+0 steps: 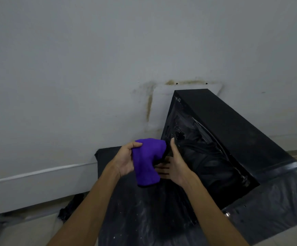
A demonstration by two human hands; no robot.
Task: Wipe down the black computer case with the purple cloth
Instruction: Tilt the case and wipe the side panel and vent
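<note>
purple cloth [146, 161] clutched in left hand [124, 161], right hand [175, 165] open beside it, touching black computer case [233, 125]

Fuzzy purple cloth [146, 160]; matt black case [233, 125]; glossy plastic sheet [277, 201].

A grey-white wall [73, 59] filled the upper part of the view. On it there were brown stains [149, 105] around a paler rectangular patch, and two small dark holes [177, 83] stood above this patch. A pale baseboard [37, 189] ran along the bottom of the wall. A black plastic sheet [144, 219], dusty with white specks, lay spread on the pale floor [28, 233]. A small dark crumpled thing [69, 208] lay at the sheet's edge, near the baseboard; what it was could not be told.
</note>
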